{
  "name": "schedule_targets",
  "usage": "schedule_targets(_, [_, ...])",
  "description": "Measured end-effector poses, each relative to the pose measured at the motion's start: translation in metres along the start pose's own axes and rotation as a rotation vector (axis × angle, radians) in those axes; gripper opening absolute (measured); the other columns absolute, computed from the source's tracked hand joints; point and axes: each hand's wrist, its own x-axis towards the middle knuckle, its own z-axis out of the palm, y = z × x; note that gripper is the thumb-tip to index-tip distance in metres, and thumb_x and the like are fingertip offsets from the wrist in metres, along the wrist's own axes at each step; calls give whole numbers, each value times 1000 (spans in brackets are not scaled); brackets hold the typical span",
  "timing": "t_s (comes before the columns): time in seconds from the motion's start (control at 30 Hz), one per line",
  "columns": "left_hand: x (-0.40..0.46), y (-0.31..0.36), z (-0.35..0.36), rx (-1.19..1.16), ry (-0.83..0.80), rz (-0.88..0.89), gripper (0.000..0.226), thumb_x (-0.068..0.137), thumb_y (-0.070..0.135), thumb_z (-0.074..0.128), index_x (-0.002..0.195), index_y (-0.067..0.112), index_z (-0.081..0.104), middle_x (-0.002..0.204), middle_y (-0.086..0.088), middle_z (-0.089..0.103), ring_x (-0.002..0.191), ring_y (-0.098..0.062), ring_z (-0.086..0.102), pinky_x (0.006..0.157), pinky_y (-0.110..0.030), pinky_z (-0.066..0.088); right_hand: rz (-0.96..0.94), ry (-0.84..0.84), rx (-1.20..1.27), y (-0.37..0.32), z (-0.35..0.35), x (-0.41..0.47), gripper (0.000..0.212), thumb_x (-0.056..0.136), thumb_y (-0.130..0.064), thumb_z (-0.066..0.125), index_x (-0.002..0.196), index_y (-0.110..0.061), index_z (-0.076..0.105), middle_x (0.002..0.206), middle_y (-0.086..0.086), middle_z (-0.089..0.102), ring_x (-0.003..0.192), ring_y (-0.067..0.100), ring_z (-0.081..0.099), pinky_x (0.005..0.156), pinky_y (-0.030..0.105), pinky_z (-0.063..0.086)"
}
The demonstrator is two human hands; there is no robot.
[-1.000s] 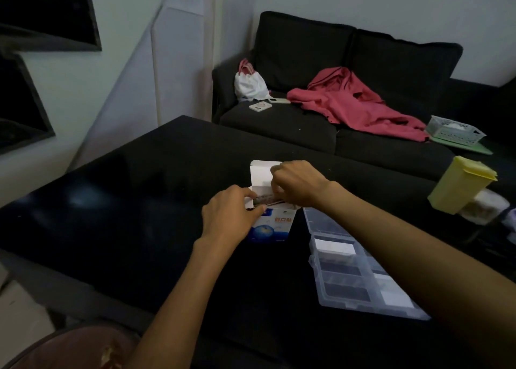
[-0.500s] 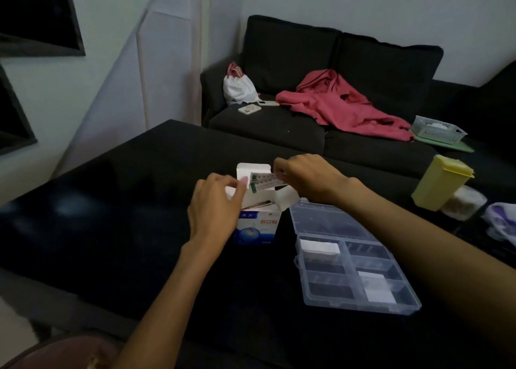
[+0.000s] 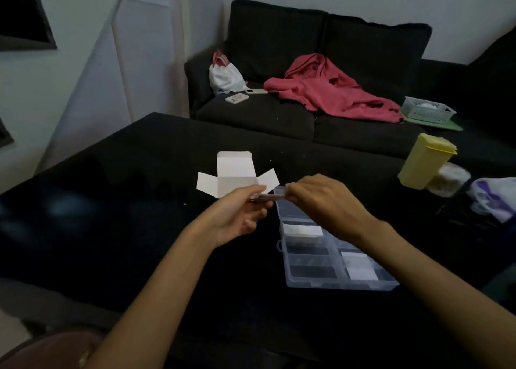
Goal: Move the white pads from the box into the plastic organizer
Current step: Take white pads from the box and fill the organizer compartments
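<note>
Above the plastic organizer's (image 3: 332, 260) far end, left hand (image 3: 240, 215) and right hand (image 3: 321, 198) pinch opposite ends of a pad (image 3: 268, 198), lying crosswise; empty compartments lie nearer the right hand.

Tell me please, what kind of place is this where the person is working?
Most likely a living room at home. Behind the black table stands a dark sofa with a red garment, a small white bag and a phone lying on it.
</note>
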Motion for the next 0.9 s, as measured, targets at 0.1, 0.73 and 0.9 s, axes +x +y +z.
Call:
schedule_targets(0.1, [4,-4,8,76,3,-40,18,90,18,58,104,8,63,82,-3,63,63,-6,54,41,-10,35,26,-3,22,2,7,-16,14,79,-18,65,93,-16,63,83,3,66,73,15,61,65,24,49])
schedule_targets(0.73, [50,-63,36,1068,87,578,17,92,29,55,109,29,52,117,6,56,107,-8,54,82,-26,52,794,-38,1039,13,34,-74,20,88,-14,61,108,-18,63,100,-14,58,93,3,57,74,11,51])
schedule_targets(0.9, [48,-69,36,1326,163,595,16,89,30,60,105,31,60,99,8,66,91,-4,60,83,-25,51,688,-150,774,7,44,-81,18,84,-20,66,101,-22,65,101,-2,66,91,8,61,79,28,56])
